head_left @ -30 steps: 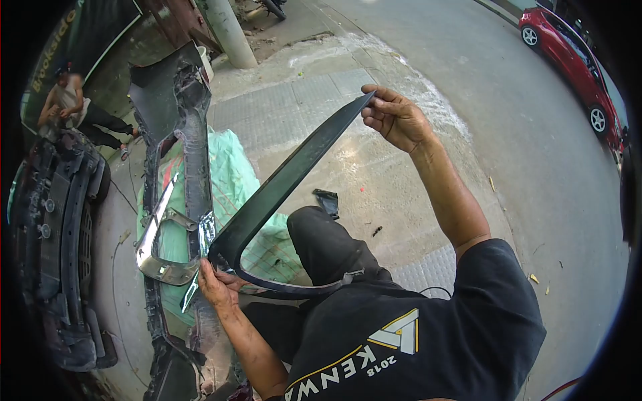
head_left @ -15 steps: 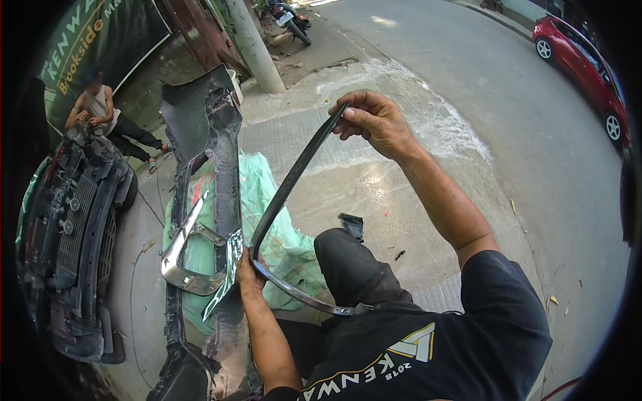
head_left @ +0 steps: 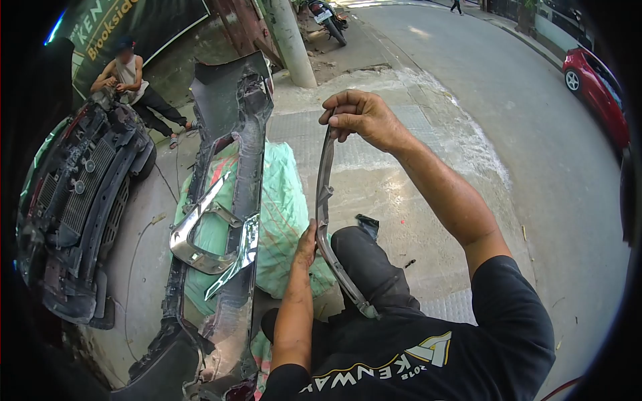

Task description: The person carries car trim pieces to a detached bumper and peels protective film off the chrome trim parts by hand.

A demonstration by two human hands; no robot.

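Note:
A long, curved trim piece (head_left: 324, 207) is seen nearly edge-on, its clip-lined side showing, with its lower end near my shirt. Thumb and fingers of my right hand (head_left: 361, 119) pinch its upper tip. My left hand (head_left: 306, 246) is closed on its middle, at the bend. Left of it, a chrome V-shaped trim (head_left: 204, 257) rests on a large dark bumper (head_left: 246, 167), beside a shiny chrome strip (head_left: 241, 257). Under the bumper lies a green sheet (head_left: 281, 200).
The front of a vehicle without its bumper (head_left: 87, 194) is at the left, with a person (head_left: 130, 80) beside it. A pole (head_left: 292, 47), a motorcycle (head_left: 326, 20) and a red car (head_left: 595, 87) stand farther off. A small black scrap (head_left: 367, 226) lies near my knee.
The trim piece has been turned from its broad dark face to edge-on, both hands keeping hold. My view has swung, so the surroundings sit farther right. Another person shows far up the road.

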